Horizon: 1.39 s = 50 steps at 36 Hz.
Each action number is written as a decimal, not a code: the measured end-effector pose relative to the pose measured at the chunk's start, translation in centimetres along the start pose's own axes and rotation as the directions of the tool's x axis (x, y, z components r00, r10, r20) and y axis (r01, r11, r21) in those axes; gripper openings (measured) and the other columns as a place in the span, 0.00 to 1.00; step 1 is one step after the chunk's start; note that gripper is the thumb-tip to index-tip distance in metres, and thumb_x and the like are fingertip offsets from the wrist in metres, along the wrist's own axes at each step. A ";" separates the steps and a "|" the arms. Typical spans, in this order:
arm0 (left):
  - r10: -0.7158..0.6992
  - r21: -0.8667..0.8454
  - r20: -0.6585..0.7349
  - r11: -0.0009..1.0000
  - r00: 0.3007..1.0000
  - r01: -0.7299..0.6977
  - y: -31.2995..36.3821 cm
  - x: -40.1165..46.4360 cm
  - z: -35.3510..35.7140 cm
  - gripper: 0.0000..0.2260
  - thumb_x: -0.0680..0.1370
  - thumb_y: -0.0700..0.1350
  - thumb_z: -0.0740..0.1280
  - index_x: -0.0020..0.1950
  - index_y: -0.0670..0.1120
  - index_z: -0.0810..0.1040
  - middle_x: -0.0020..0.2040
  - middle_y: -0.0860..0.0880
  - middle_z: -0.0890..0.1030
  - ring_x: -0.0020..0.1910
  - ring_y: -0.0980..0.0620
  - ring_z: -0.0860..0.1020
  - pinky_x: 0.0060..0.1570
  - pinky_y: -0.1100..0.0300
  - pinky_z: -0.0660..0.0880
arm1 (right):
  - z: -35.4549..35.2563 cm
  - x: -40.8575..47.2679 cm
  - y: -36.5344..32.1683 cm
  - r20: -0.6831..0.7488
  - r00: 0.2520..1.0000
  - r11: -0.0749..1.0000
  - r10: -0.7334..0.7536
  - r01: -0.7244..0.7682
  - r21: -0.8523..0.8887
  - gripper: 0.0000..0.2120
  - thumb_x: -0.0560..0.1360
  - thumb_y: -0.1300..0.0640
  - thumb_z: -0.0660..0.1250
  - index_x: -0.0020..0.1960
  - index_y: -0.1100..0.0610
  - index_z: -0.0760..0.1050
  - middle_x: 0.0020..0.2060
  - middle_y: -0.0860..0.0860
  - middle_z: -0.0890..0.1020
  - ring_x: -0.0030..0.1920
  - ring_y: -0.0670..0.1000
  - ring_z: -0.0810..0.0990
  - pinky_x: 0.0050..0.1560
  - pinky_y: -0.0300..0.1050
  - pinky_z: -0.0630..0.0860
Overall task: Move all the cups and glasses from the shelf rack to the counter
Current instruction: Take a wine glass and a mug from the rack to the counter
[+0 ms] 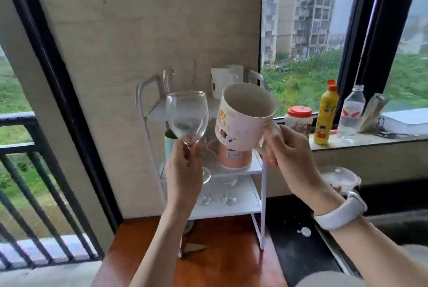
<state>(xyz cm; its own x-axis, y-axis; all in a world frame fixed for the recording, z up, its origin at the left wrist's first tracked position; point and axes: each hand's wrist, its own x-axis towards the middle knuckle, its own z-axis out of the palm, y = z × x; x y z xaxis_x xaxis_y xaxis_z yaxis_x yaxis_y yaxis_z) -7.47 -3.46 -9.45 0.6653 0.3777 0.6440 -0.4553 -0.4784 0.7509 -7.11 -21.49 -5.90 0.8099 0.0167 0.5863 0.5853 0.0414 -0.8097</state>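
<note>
My left hand (184,168) grips a clear wine glass (187,119) by its stem, held up in front of the white shelf rack (262,184). A white printed mug (243,117) tilts toward me, with my right hand (287,150) holding its handle. On the rack's top shelf stand a white cup (218,82) and a clear glass (169,80). The middle shelf carries an orange cup (234,157) and a green one (169,145), partly hidden by my hands. A wine glass (229,189) stands on the bottom shelf.
The rack stands on a brown wooden surface (227,263) against the wall. To the right, a window sill (370,139) bears a red-lidded jar (298,119), a yellow bottle (325,115) and a water bottle (350,112). A black counter (291,240) lies beside it. A balcony railing (27,194) is at left.
</note>
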 end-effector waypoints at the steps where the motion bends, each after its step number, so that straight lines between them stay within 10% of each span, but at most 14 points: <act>1: -0.013 -0.010 0.025 1.000 1.000 0.013 -0.2 -1.2 0.6 0.03 0.78 0.45 0.61 0.48 0.47 0.74 0.34 0.53 0.77 0.33 0.50 0.75 0.33 0.59 0.73 | -0.9 -1.2 0.1 0.004 1.000 1.000 0.005 -0.005 -0.011 0.18 0.78 0.57 0.59 0.29 0.53 0.66 0.17 0.46 0.69 0.20 0.44 0.65 0.27 0.41 0.67; 13: -0.078 -0.052 0.464 0.992 0.882 0.115 3.9 -14.2 12.5 0.06 0.78 0.47 0.61 0.43 0.47 0.70 0.31 0.50 0.76 0.31 0.54 0.75 0.32 0.63 0.70 | -18.6 -16.7 0.8 -0.395 0.873 0.885 0.285 -0.398 -0.241 0.18 0.76 0.56 0.64 0.28 0.54 0.65 0.17 0.46 0.67 0.21 0.45 0.63 0.26 0.44 0.67; 22: 0.062 -0.188 0.744 0.975 0.665 0.119 17.7 -29.4 26.6 0.11 0.78 0.48 0.62 0.40 0.42 0.70 0.34 0.42 0.78 0.32 0.47 0.75 0.29 0.66 0.66 | -36.6 -29.6 -6.5 -0.700 0.678 0.768 0.226 -0.566 -0.300 0.17 0.75 0.55 0.64 0.29 0.55 0.66 0.18 0.43 0.67 0.22 0.41 0.64 0.30 0.42 0.61; 26: 0.151 -0.247 0.841 0.961 0.519 0.122 24.8 -37.0 32.2 0.12 0.78 0.48 0.62 0.43 0.39 0.71 0.37 0.40 0.79 0.38 0.40 0.77 0.39 0.52 0.70 | -43.8 -35.7 -11.0 -0.795 0.586 0.669 0.157 -0.655 -0.351 0.17 0.76 0.54 0.63 0.30 0.52 0.66 0.20 0.43 0.68 0.22 0.42 0.64 0.27 0.35 0.60; 36: 0.418 -0.460 0.883 0.861 0.213 0.216 40.8 -53.4 43.2 0.07 0.78 0.48 0.62 0.43 0.46 0.71 0.31 0.49 0.77 0.29 0.57 0.75 0.29 0.69 0.69 | -58.2 -49.6 -20.3 -0.962 0.258 0.537 -0.083 -0.802 -0.262 0.14 0.76 0.57 0.61 0.36 0.65 0.70 0.28 0.53 0.71 0.32 0.49 0.68 0.35 0.44 0.65; 40: 0.480 -0.492 0.870 0.830 0.113 0.263 45.6 -59.7 47.4 0.08 0.77 0.49 0.61 0.43 0.46 0.72 0.33 0.48 0.78 0.31 0.56 0.76 0.32 0.67 0.70 | -63.4 -53.7 -22.5 -0.974 0.151 0.517 -0.168 -0.828 -0.217 0.16 0.77 0.57 0.61 0.31 0.56 0.64 0.25 0.51 0.68 0.26 0.47 0.65 0.28 0.40 0.62; 43: 0.507 -0.503 0.859 0.813 0.067 0.293 48.9 -64.2 51.1 0.09 0.77 0.49 0.62 0.43 0.44 0.72 0.34 0.47 0.78 0.35 0.47 0.77 0.37 0.56 0.73 | -68.0 -56.3 -23.4 -0.973 0.104 0.494 -0.206 -0.847 -0.195 0.17 0.77 0.57 0.60 0.30 0.53 0.63 0.24 0.46 0.67 0.25 0.43 0.64 0.29 0.39 0.60; 50: 0.534 -0.498 0.845 0.795 -0.010 0.345 56.5 -73.8 62.3 0.06 0.78 0.47 0.62 0.44 0.46 0.72 0.33 0.51 0.78 0.32 0.55 0.76 0.30 0.73 0.69 | -82.0 -60.1 -24.3 -0.967 -0.060 0.514 -0.246 -0.854 -0.078 0.16 0.76 0.56 0.61 0.29 0.53 0.67 0.23 0.48 0.69 0.26 0.47 0.66 0.31 0.43 0.62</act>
<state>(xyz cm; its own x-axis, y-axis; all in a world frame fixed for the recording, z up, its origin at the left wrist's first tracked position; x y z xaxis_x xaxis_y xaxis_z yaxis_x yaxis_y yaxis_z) -45.44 -107.72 -23.65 0.2502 -0.9295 0.2708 -0.4271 0.1451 0.8925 -66.90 -105.46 -23.39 -0.1561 -0.9776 0.1411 -0.3881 -0.0706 -0.9189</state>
